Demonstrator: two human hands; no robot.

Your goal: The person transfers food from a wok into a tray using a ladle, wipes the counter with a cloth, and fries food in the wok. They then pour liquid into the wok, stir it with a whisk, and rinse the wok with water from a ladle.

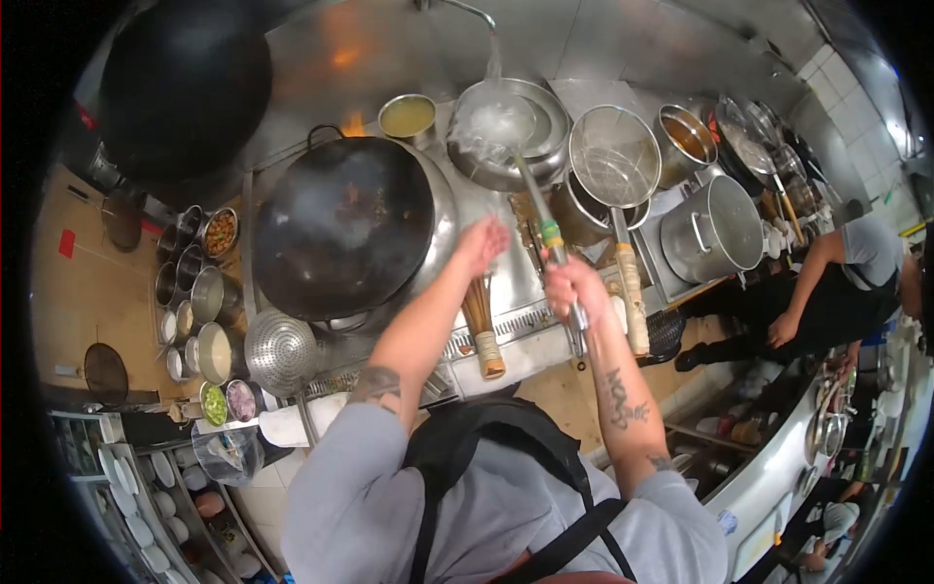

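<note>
My right hand [574, 289] grips the long handle of a wire skimmer ladle [498, 127], whose bowl rests over a steel basin [545, 156] under a running tap. My left hand [482, 243] hovers with fingers loosely apart beside the rim of the big black wok [341, 224], holding nothing. Some dark food lies in the wok, and a flame shows behind it.
A bamboo brush [482, 331] lies on the stove edge. A mesh strainer [613, 156] sits on a pot, a lidded steel stockpot [715, 229] to its right. Seasoning tins [199, 292] and a perforated ladle [282, 352] stand left. Another person [837, 282] works at the right.
</note>
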